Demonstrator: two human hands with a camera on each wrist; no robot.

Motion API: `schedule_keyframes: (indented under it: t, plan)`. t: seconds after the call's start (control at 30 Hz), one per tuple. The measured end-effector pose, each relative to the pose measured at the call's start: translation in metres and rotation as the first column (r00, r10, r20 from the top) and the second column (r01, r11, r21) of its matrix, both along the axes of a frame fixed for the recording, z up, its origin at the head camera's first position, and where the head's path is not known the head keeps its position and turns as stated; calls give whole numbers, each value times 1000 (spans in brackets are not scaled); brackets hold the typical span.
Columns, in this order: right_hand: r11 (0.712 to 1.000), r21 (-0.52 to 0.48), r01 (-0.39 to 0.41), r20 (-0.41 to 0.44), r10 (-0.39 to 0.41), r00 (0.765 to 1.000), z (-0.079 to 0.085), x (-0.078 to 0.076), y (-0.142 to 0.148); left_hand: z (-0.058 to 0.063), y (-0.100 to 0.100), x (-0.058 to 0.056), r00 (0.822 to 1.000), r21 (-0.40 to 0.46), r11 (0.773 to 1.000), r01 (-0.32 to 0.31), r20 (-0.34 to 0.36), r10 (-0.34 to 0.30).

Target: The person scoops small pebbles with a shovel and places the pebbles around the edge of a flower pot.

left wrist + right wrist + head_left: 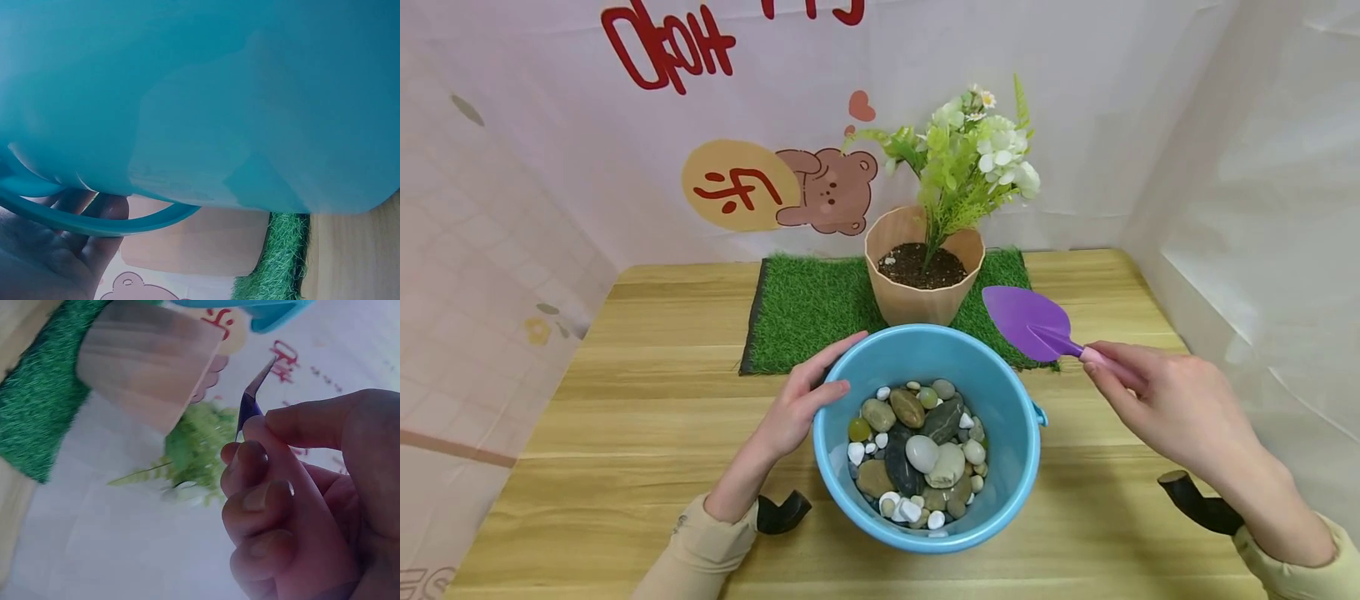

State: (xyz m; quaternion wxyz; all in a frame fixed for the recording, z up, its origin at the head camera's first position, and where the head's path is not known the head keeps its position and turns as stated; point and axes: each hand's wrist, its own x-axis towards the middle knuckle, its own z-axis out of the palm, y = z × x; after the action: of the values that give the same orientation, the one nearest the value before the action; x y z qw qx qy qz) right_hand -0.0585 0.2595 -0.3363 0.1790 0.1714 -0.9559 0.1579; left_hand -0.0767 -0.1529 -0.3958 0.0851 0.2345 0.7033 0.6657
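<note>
A light blue plastic bucket (1015, 442) stands on the wooden table, with mixed stones (922, 454) in grey, brown, white and black at its bottom. My left hand (793, 404) holds the bucket's left rim, thumb over the edge and fingers outside. The left wrist view shows the bucket's outer wall (206, 112) and its handle (150, 222) passing by those fingers. In my right hand (1191, 404) is a small garden trowel (1026, 321) with a purple blade and pink handle. Its blade is in the air, right of the bucket; the fingers wrap the pink handle (312, 531).
Behind the bucket, a pale peach flowerpot (917, 308) holds dark soil and a leafy plant with white flowers (977, 167). It stands on a green artificial grass mat (812, 308). White printed sheeting (1075, 125) hangs at the back and sides of the table (662, 375).
</note>
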Motion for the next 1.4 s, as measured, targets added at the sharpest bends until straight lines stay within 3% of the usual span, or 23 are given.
schedule_keyframes:
  t: [0.37, 0.6, 0.73, 1.03, 1.27, 1.4]
  plan:
    - [991, 62, -120, -95, 125, 988, 19, 11, -26, -1, 0, 0, 1000, -9, 1000, -11, -7, 11]
    - [964, 167, -208, -175, 237, 956, 23, 7, -38, -2, 1, -1, 1000, -18, 1000, -11, -8, 11]
    - [937, 237, -258, -176, 302, 937, 29, 5, -49, -2, 0, -2, 1000, -23, 1000, -12, -12, 12]
    - [844, 450, -293, -33, 343, 939, 42, 3, -76, -2, 0, -2, 1000, -37, 999, -20, -15, 19]
    - [706, 645, -291, 42, 348, 937, 49, 3, -95, -2, -1, -1, 1000, -38, 999, -25, -11, 24]
    - [651, 713, -261, 15, 359, 933, 49, 6, -105, -2, -1, -1, 1000, -38, 999, -17, -10, 17]
